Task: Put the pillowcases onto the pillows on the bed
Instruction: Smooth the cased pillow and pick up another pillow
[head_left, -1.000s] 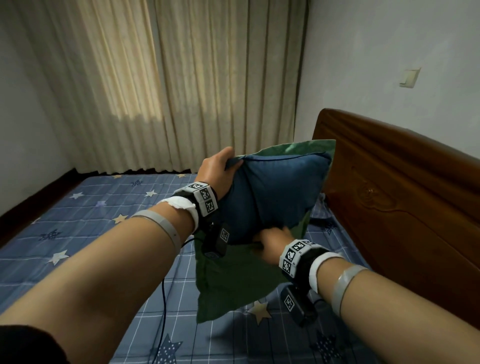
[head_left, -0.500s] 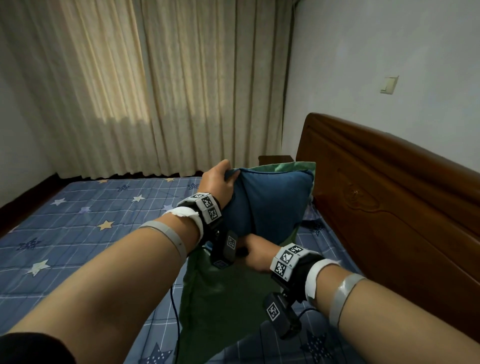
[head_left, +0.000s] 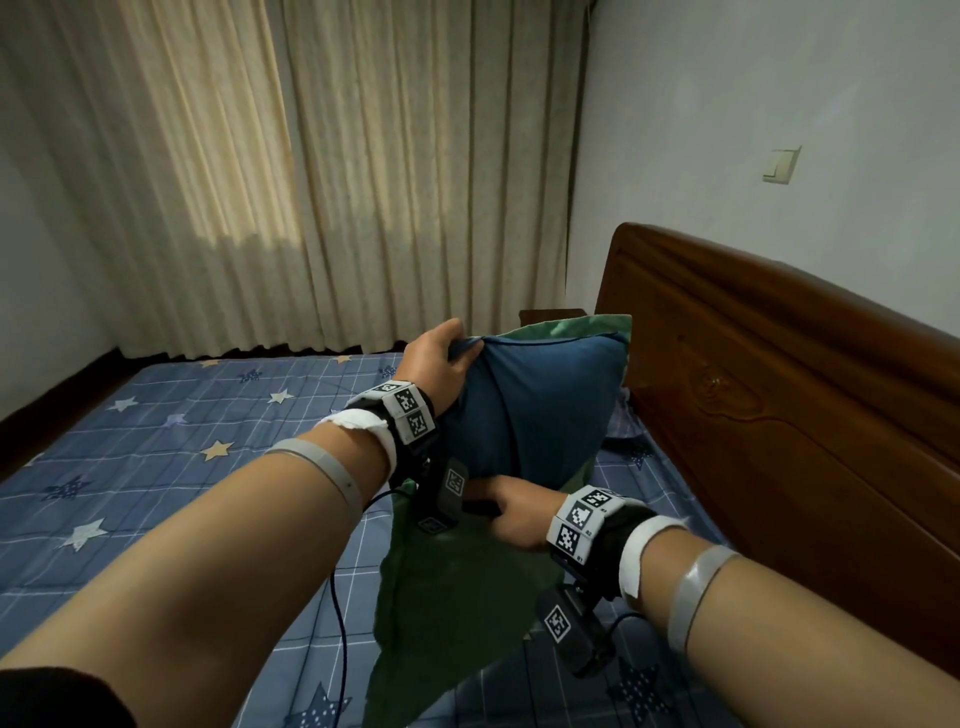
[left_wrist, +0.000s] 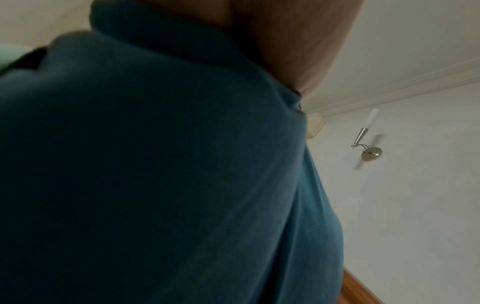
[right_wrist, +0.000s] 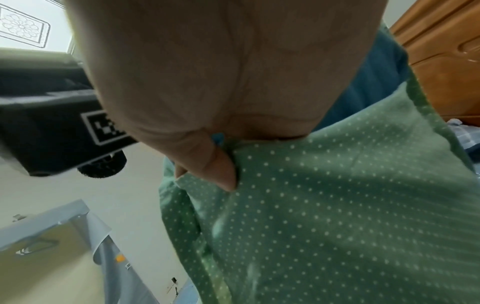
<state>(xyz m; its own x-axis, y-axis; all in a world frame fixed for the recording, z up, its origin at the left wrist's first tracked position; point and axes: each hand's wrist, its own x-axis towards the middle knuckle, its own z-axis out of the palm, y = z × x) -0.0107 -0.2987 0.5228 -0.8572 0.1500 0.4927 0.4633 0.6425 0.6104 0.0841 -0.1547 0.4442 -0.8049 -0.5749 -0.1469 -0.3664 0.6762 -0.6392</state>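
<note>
Insertion was judged to be the step in hand: the blue pillow (head_left: 535, 405) was gripped at its upper corner by the left hand (head_left: 436, 358), while the green pillowcase (head_left: 457, 597) hanging below was pinched at its edge by the right hand (head_left: 514, 514); both were held above the bed (head_left: 156, 441). Next, the case would probably need drawing up over the pillow.

A wooden-headboard bed (head_left: 779, 415) is covered by a blue checked sheet with star prints (head_left: 156, 467); a thin dark cable (head_left: 340, 623) trails above it
</note>
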